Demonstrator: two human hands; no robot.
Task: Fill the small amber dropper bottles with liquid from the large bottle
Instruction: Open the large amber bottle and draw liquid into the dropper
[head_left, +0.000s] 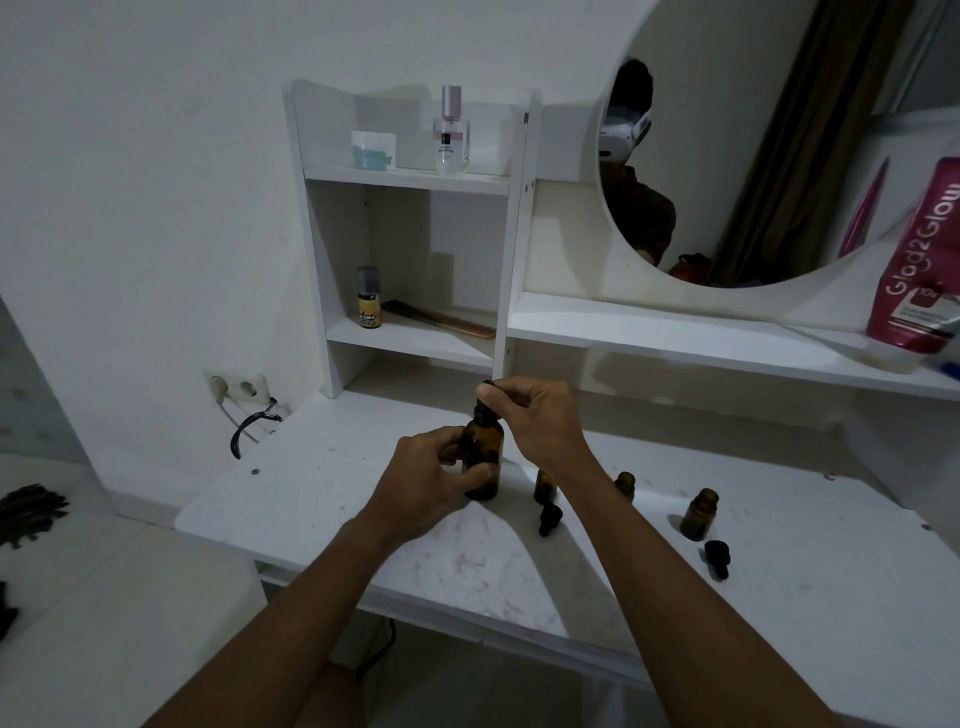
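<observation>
we judged the large bottle (488, 436) to be amber glass: stiff, smooth, likely slippery under damp fingers, and apt to break if it went off the desk (322, 499). the dark glass hid how full it was, so its weight was only a guess. the safe hold seemed to be round the straight body, with the black dropper cap (483, 410) worked from above. its rubber bulb looked soft and would probably squirt if pinched hard, so the stiffer collar seemed the better place to turn.

the bottle appeared to stand upright on the desk, straight in front of us. our left hand (431, 478) wrapped the body from the left, fingers and thumb curled round the glass. our right hand (535, 415) came in from above and the right, wrist bent. its thumb and forefinger pinched the top of the cap, and the other fingers were loosely folded.

to the right, apart from it, stood the first small bottle (544, 486), partly behind our right forearm, the second small bottle (626, 484) and the third small bottle (698, 514), which was open-necked. the first loose dropper (549, 519) lay just beside the first, the second loose dropper (718, 556) just beside the third. these small bottles looked light and easy to topple, so each would want steadying while being filled.
</observation>
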